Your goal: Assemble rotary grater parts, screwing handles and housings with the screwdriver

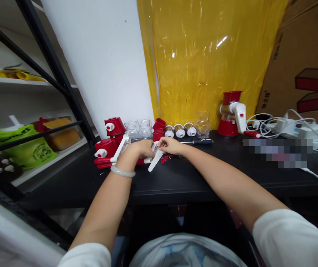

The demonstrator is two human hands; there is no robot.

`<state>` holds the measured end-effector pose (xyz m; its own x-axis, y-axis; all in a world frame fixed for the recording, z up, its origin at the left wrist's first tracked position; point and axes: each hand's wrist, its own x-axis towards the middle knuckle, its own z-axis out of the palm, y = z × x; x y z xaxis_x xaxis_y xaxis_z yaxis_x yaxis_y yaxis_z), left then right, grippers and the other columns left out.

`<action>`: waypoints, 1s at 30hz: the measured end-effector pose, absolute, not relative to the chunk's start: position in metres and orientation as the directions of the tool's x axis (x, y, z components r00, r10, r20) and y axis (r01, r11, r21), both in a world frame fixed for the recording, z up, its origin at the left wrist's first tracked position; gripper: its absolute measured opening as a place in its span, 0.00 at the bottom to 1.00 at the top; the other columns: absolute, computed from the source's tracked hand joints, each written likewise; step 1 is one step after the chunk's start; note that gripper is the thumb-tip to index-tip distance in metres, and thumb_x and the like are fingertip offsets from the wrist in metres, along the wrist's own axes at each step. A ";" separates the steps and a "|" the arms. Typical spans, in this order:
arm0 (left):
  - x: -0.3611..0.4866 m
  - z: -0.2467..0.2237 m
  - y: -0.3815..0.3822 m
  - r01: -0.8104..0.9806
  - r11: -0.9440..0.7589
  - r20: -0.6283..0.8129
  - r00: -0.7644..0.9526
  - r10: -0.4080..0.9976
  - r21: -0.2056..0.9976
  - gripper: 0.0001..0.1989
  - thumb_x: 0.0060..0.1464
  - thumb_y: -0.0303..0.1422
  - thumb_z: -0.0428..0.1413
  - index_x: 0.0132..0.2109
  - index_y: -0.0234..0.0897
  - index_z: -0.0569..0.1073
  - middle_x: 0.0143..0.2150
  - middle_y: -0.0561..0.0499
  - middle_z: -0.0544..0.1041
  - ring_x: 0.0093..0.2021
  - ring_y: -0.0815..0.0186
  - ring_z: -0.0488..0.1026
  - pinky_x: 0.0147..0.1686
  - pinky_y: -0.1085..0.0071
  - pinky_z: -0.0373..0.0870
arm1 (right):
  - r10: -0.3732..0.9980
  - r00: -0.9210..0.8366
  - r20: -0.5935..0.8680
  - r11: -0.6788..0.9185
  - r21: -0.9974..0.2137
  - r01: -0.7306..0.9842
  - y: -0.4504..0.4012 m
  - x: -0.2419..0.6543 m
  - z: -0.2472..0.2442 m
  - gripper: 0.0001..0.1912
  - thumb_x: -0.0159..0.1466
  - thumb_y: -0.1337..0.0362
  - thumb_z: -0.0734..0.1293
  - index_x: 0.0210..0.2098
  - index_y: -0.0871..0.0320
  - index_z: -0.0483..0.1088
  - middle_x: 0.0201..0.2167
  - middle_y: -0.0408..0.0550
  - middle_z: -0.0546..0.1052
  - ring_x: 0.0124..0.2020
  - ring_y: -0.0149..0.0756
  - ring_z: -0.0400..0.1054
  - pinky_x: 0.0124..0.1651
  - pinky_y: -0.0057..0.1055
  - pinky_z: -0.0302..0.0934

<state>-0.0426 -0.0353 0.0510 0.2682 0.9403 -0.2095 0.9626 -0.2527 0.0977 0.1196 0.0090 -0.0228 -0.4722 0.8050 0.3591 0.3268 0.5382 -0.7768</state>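
Both my hands are close together over the black table, near its middle. My left hand point(144, 148) has its fingers curled down beside a white part with a red handle; what the fingertips hold is hidden. My right hand point(170, 145) pinches at the upper end of a flat white strip point(156, 161), which slants down toward the table's front edge. Small red pieces point(164, 159) lie just under my right hand. Red housings point(106, 147) with white knobs stand left of my left hand.
Behind my hands are clear plastic parts point(138, 128), a red hopper point(159, 129), metal drums point(179, 130) and a screwdriver point(203, 142). Farther right stand an assembled red grinder point(228, 118) and a power strip with white cables point(311, 131). A black-framed shelf point(61, 87) borders the left.
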 end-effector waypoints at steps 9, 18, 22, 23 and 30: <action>-0.037 0.052 -0.040 0.964 -0.159 -0.350 0.228 0.909 0.215 0.24 0.51 0.34 0.55 0.54 0.26 0.67 0.44 0.33 0.78 0.31 0.60 0.79 0.23 0.72 0.74 | 0.822 -0.321 0.470 0.568 -0.721 0.397 0.014 0.113 -0.027 0.07 0.56 0.73 0.68 0.30 0.59 0.66 0.26 0.39 0.71 0.28 0.26 0.65 0.36 0.26 0.60; -0.034 0.053 -0.041 0.954 -0.133 -0.336 0.223 0.915 0.270 0.25 0.54 0.36 0.53 0.56 0.26 0.64 0.44 0.33 0.78 0.32 0.59 0.79 0.23 0.72 0.74 | 0.825 -0.246 0.509 0.563 -0.697 0.444 0.011 0.103 -0.027 0.09 0.54 0.76 0.68 0.27 0.59 0.66 0.26 0.39 0.72 0.28 0.27 0.65 0.36 0.25 0.59; -0.033 0.055 -0.045 0.950 -0.147 -0.337 0.238 0.911 0.274 0.26 0.54 0.42 0.56 0.53 0.27 0.68 0.43 0.34 0.79 0.32 0.58 0.79 0.23 0.72 0.75 | 0.842 -0.215 0.495 0.534 -0.710 0.459 0.009 0.099 -0.027 0.09 0.54 0.77 0.68 0.26 0.59 0.65 0.25 0.39 0.71 0.27 0.26 0.65 0.35 0.24 0.60; -0.033 0.055 -0.045 0.953 -0.152 -0.340 0.238 0.910 0.261 0.26 0.52 0.43 0.57 0.52 0.28 0.69 0.42 0.34 0.79 0.32 0.58 0.79 0.23 0.71 0.75 | 0.849 -0.206 0.487 0.522 -0.714 0.466 0.009 0.099 -0.027 0.09 0.54 0.77 0.68 0.26 0.59 0.65 0.24 0.39 0.71 0.27 0.26 0.65 0.35 0.24 0.60; -0.030 0.049 -0.041 0.966 -0.200 -0.316 0.245 0.917 0.166 0.19 0.46 0.39 0.61 0.42 0.29 0.74 0.37 0.38 0.80 0.32 0.58 0.78 0.23 0.72 0.75 | 0.883 -0.185 0.432 0.465 -0.748 0.473 0.012 0.097 -0.026 0.09 0.54 0.76 0.68 0.26 0.59 0.65 0.24 0.39 0.72 0.27 0.26 0.67 0.35 0.25 0.62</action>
